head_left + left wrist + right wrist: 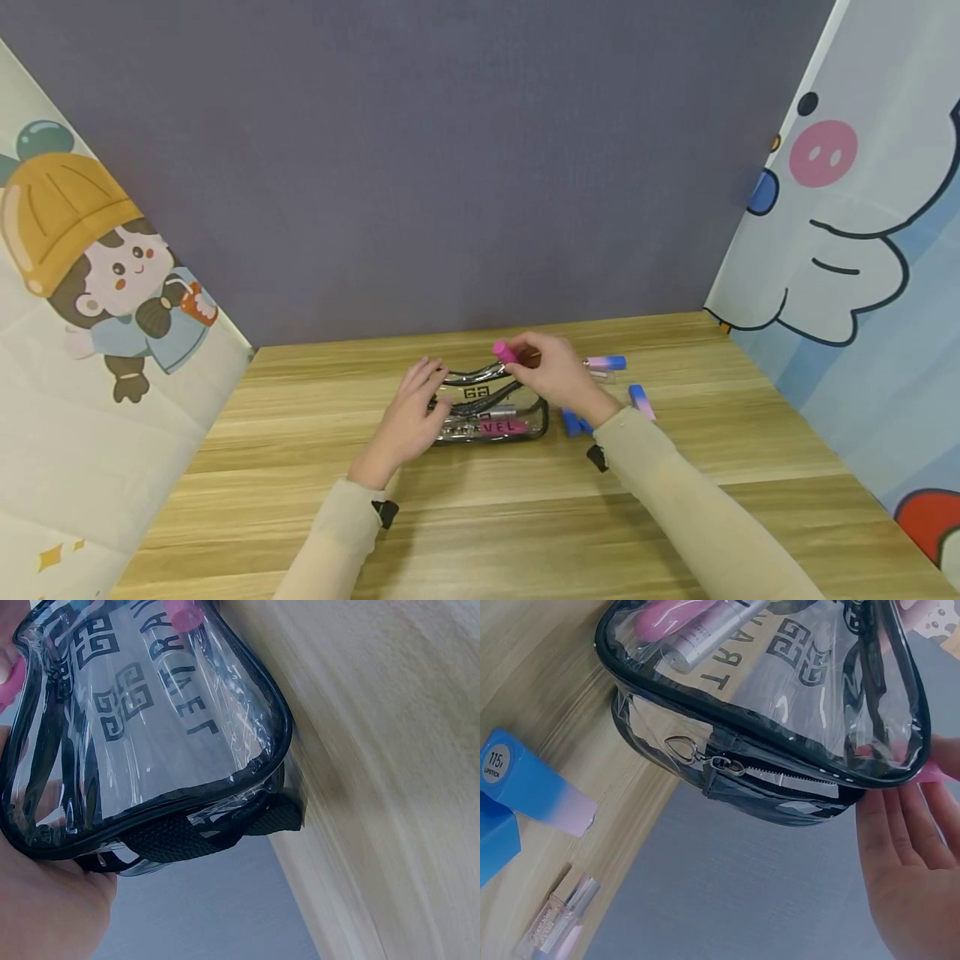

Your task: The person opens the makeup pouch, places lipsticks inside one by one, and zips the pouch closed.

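Note:
A clear zip cosmetic bag with black trim, dark handles and "TRAVEL" lettering stands on the table. Inside it lie a silver tube and a pink item. My left hand holds the bag's left upper edge, thumb on the near side and fingers toward the back; in the left wrist view part of this hand shows beside the trim. Above the bag's right upper edge, my right hand pinches a bright pink tube between thumb and fingers. The bag partly hides that tube in the right wrist view.
Right of the bag are a blue-to-pink lipstick box marked 115, another blue piece, and a clear lip gloss tube. Farther right lies another blue-and-pink piece. A grey panel rises behind the wooden table.

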`<action>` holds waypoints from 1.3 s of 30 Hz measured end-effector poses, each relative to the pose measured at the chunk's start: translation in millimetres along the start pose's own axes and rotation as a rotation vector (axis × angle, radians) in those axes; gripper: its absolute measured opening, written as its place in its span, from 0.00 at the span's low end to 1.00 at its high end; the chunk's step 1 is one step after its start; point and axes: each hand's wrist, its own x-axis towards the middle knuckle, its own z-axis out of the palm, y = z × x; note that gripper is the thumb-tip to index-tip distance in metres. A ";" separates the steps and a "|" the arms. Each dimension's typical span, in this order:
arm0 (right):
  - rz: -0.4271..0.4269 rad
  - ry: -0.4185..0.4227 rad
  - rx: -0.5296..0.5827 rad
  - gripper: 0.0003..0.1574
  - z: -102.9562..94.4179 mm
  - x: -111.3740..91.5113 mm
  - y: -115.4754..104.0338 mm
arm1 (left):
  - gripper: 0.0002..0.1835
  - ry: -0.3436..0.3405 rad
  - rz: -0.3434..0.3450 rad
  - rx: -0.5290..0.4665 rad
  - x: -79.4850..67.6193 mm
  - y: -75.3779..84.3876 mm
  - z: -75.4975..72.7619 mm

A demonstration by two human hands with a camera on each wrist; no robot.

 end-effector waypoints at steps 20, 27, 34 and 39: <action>-0.107 -0.075 -0.267 0.19 7.4 1.2 -6.5 | 0.29 -0.013 -0.007 -0.007 -0.3 -0.7 -1.0; -0.111 -0.098 -0.313 0.18 8.2 1.9 -11.0 | 0.29 -0.013 -0.006 -0.009 -0.3 -0.4 -1.4; -0.114 -0.114 -0.350 0.18 8.9 3.6 -10.9 | 0.29 -0.016 -0.006 -0.004 -0.4 -0.3 -1.2; -0.125 -0.123 -0.377 0.17 9.2 4.7 -12.1 | 0.29 -0.018 -0.011 -0.010 -0.8 0.6 -1.6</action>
